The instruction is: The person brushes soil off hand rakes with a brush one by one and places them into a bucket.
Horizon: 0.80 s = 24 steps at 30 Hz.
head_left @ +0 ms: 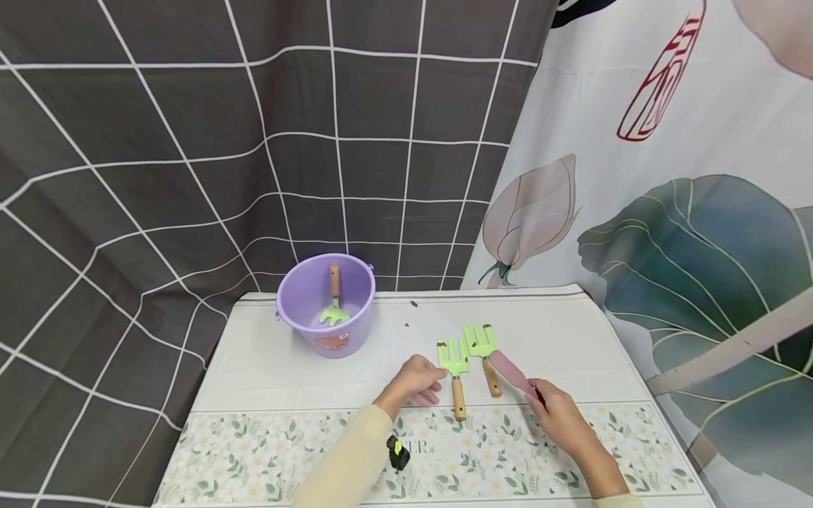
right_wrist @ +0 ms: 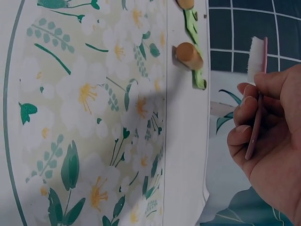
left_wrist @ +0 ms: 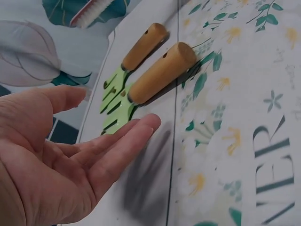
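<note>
My right hand point(head_left: 562, 418) grips the handle of a pink brush point(head_left: 510, 370); the right wrist view shows its white bristles point(right_wrist: 256, 55) beyond the curled fingers. The brush head is held near two green garden forks with wooden handles. My left hand point(head_left: 414, 381) is beside the nearer garden fork point(head_left: 458, 398), its fingertips close to the green head; whether they touch it cannot be told. The left wrist view shows that hand point(left_wrist: 70, 165) with fingers loosely extended and nothing held. The other garden fork point(head_left: 492, 379) lies just right of it. Brown bits stick to both heads.
A purple bucket point(head_left: 365, 331) stands at the table's back left, with a small green rake point(head_left: 334, 282) inside. Small brown crumbs point(head_left: 413, 304) lie near the back edge. A black object point(head_left: 398, 453) is by the left forearm. Curtains hang behind the white table point(head_left: 254, 367).
</note>
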Each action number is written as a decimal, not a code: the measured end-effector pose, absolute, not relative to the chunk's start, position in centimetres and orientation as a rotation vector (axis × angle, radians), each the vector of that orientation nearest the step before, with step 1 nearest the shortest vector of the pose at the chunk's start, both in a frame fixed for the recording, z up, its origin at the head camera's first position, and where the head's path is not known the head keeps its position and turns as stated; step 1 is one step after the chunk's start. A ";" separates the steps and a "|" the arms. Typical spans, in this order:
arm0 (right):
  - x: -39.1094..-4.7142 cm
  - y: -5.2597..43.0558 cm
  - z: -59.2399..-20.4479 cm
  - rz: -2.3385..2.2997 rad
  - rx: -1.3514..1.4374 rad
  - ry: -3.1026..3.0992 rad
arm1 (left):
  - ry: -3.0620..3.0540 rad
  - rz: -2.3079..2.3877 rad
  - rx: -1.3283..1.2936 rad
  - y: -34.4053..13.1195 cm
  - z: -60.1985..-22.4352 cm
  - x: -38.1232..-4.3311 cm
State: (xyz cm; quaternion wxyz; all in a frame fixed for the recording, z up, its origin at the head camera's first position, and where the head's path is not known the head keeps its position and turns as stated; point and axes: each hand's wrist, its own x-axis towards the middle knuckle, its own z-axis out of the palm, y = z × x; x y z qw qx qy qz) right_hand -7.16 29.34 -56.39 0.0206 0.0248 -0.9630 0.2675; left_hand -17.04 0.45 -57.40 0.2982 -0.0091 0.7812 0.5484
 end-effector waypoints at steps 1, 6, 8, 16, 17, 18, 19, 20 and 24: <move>-7.2 29.3 -56.4 0.833 0.073 -2.988 | 2.070 1.454 -0.028 0.7 -57.5 -17.0; -7.3 29.2 -56.6 0.853 0.068 -2.984 | 2.066 1.406 -0.058 1.8 -57.8 -16.8; -7.4 29.2 -56.7 0.845 0.064 -2.984 | 2.080 1.381 -0.070 2.1 -58.0 -16.8; -7.2 29.3 -56.5 0.841 0.068 -2.975 | 2.217 1.260 -0.077 3.9 -58.7 -16.6; -7.2 29.4 -56.6 0.837 0.069 -2.975 | 2.241 1.236 -0.068 4.1 -58.8 -16.5; -7.2 29.4 -56.6 0.828 0.074 -2.976 | 2.265 1.212 -0.062 4.4 -59.0 -16.4; -7.2 29.4 -56.6 0.829 0.082 -2.978 | 2.292 1.189 -0.060 4.6 -59.2 -16.3; -7.2 29.4 -56.6 0.833 0.084 -2.981 | 2.323 1.166 -0.057 4.7 -59.4 -16.2; -7.2 29.2 -56.7 0.846 0.093 -2.992 | 2.422 1.080 -0.049 5.1 -59.7 -15.7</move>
